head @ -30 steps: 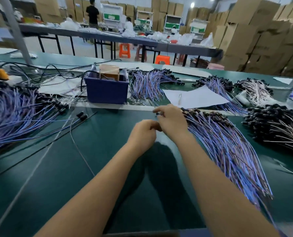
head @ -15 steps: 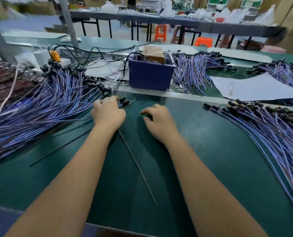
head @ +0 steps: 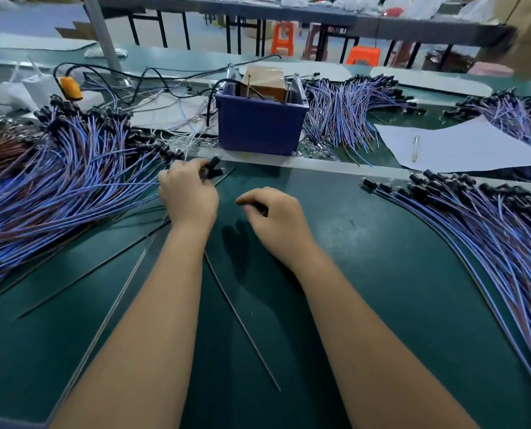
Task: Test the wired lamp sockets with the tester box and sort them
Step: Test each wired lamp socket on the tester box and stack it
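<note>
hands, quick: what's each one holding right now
Left hand: fingers curled round black lamp sockets.
Right hand: fingers curled, a small dark piece under them; cannot tell what it is.

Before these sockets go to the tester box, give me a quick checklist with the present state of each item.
1. Left hand has sockets: ok, its fingers grip two black sockets beside the left pile.
2. Right hand has a socket: ok, it holds one small dark socket; contact ends hidden.
3. Path to the blue tester box: ok, bare green mat lies between hands and box.
4. Box ready: cannot tell, only a brown unit and cables show inside.
5. Trailing wires free of the pile: cannot tell, the left hand hides them.
</note>
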`<act>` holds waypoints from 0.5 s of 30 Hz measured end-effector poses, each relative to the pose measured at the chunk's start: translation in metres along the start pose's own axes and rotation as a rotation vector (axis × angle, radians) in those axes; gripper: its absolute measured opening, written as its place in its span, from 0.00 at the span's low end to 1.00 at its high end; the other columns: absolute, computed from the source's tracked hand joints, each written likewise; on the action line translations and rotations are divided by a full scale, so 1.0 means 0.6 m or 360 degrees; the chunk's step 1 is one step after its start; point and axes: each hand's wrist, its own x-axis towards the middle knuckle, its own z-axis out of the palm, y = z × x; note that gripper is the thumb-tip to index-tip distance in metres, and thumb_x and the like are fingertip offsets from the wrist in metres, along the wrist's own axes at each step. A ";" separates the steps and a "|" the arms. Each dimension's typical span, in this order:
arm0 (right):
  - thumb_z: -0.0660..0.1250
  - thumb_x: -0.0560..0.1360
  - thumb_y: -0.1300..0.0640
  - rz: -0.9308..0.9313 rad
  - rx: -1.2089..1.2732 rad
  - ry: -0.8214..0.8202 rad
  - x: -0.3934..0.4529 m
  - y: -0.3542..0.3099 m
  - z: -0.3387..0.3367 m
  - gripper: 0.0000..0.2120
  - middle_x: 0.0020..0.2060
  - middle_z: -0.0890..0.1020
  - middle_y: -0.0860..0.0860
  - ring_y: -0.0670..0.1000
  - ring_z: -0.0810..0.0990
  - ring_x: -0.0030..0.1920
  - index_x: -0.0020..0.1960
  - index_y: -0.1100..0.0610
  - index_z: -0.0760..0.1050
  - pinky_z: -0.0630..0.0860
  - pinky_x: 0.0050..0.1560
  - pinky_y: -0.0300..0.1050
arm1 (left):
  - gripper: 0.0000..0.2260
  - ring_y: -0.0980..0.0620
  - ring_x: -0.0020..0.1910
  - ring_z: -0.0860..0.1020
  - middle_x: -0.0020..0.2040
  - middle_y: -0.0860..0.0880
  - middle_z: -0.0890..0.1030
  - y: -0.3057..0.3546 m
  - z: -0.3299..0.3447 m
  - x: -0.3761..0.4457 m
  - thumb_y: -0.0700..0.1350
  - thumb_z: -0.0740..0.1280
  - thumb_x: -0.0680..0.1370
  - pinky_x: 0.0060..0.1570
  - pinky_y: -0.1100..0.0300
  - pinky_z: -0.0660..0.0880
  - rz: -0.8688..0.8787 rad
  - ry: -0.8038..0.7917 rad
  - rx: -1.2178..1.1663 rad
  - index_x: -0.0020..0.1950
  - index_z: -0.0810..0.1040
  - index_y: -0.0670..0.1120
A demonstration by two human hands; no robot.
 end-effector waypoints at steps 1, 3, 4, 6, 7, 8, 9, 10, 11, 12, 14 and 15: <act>0.64 0.76 0.66 0.0071 0.0147 -0.0007 -0.002 -0.005 -0.002 0.10 0.42 0.83 0.51 0.46 0.79 0.41 0.50 0.58 0.82 0.75 0.45 0.37 | 0.17 0.37 0.56 0.72 0.55 0.39 0.78 0.002 -0.005 -0.001 0.35 0.62 0.76 0.55 0.50 0.67 0.0068 0.0041 -0.0126 0.62 0.80 0.45; 0.61 0.78 0.67 0.0268 0.0551 -0.0133 -0.003 -0.014 -0.007 0.10 0.35 0.82 0.52 0.47 0.78 0.30 0.47 0.57 0.80 0.74 0.32 0.37 | 0.13 0.40 0.53 0.76 0.51 0.40 0.79 0.009 -0.013 -0.005 0.36 0.66 0.75 0.54 0.53 0.69 0.0193 0.0096 -0.0360 0.59 0.82 0.44; 0.60 0.78 0.67 0.0345 0.0756 -0.0235 -0.003 -0.018 -0.010 0.11 0.33 0.82 0.53 0.48 0.77 0.27 0.45 0.57 0.79 0.72 0.28 0.37 | 0.12 0.43 0.51 0.77 0.50 0.42 0.80 0.014 -0.016 -0.009 0.36 0.67 0.75 0.54 0.55 0.71 0.0227 0.0107 -0.0467 0.57 0.83 0.43; 0.58 0.79 0.68 0.0434 0.1033 -0.0423 -0.003 -0.025 -0.015 0.12 0.32 0.82 0.55 0.49 0.77 0.26 0.44 0.59 0.78 0.72 0.26 0.38 | 0.10 0.49 0.49 0.79 0.47 0.48 0.80 0.024 -0.019 -0.015 0.37 0.71 0.74 0.51 0.62 0.73 0.0227 0.0105 -0.0686 0.54 0.83 0.44; 0.58 0.80 0.67 0.0460 0.1108 -0.0484 -0.004 -0.028 -0.016 0.11 0.34 0.82 0.56 0.50 0.78 0.27 0.45 0.60 0.78 0.73 0.27 0.38 | 0.09 0.50 0.47 0.80 0.46 0.49 0.80 0.028 -0.020 -0.016 0.37 0.72 0.73 0.50 0.64 0.74 0.0211 0.0092 -0.0799 0.53 0.84 0.44; 0.57 0.80 0.66 0.0480 0.1168 -0.0515 -0.005 -0.029 -0.016 0.11 0.35 0.83 0.57 0.51 0.79 0.29 0.46 0.61 0.78 0.75 0.29 0.38 | 0.08 0.52 0.45 0.81 0.45 0.50 0.81 0.033 -0.022 -0.017 0.38 0.74 0.73 0.49 0.64 0.75 0.0196 0.0069 -0.0914 0.51 0.84 0.45; 0.57 0.81 0.64 0.0501 0.1233 -0.0520 -0.004 -0.029 -0.014 0.11 0.37 0.82 0.57 0.52 0.80 0.32 0.49 0.62 0.77 0.77 0.32 0.39 | 0.08 0.54 0.43 0.81 0.44 0.50 0.83 0.037 -0.024 -0.017 0.38 0.75 0.72 0.48 0.63 0.77 0.0185 0.0030 -0.1037 0.50 0.84 0.46; 0.55 0.82 0.62 0.0532 0.1317 -0.0509 -0.002 -0.029 -0.013 0.12 0.39 0.82 0.58 0.53 0.80 0.35 0.51 0.63 0.77 0.78 0.37 0.41 | 0.08 0.57 0.41 0.81 0.41 0.52 0.83 0.042 -0.025 -0.019 0.38 0.76 0.71 0.47 0.63 0.78 0.0183 -0.0022 -0.1165 0.48 0.83 0.48; 0.53 0.83 0.58 0.0575 0.1419 -0.0493 0.000 -0.029 -0.012 0.14 0.42 0.82 0.58 0.53 0.80 0.38 0.54 0.62 0.76 0.79 0.42 0.43 | 0.09 0.60 0.39 0.81 0.39 0.55 0.83 0.048 -0.024 -0.021 0.37 0.76 0.70 0.46 0.63 0.78 0.0192 -0.0078 -0.1277 0.46 0.83 0.50; 0.51 0.84 0.54 0.0624 0.1534 -0.0476 0.003 -0.028 -0.012 0.16 0.43 0.81 0.58 0.54 0.80 0.40 0.56 0.61 0.75 0.78 0.46 0.46 | 0.10 0.62 0.37 0.80 0.37 0.58 0.83 0.057 -0.022 -0.027 0.37 0.76 0.70 0.44 0.65 0.77 0.0206 -0.0137 -0.1358 0.44 0.82 0.51; 0.47 0.84 0.45 0.0695 0.1777 -0.0404 0.010 -0.025 -0.019 0.23 0.44 0.82 0.55 0.52 0.81 0.42 0.56 0.58 0.75 0.78 0.48 0.46 | 0.11 0.61 0.36 0.80 0.35 0.58 0.83 0.075 -0.013 -0.044 0.34 0.75 0.70 0.42 0.65 0.77 0.0215 -0.0297 -0.1442 0.43 0.83 0.50; 0.46 0.83 0.41 0.0723 0.1908 -0.0346 0.013 -0.020 -0.026 0.26 0.43 0.84 0.54 0.51 0.82 0.42 0.55 0.58 0.76 0.79 0.47 0.44 | 0.12 0.61 0.36 0.80 0.35 0.58 0.83 0.081 -0.007 -0.051 0.32 0.73 0.70 0.42 0.65 0.77 0.0224 -0.0387 -0.1460 0.43 0.83 0.50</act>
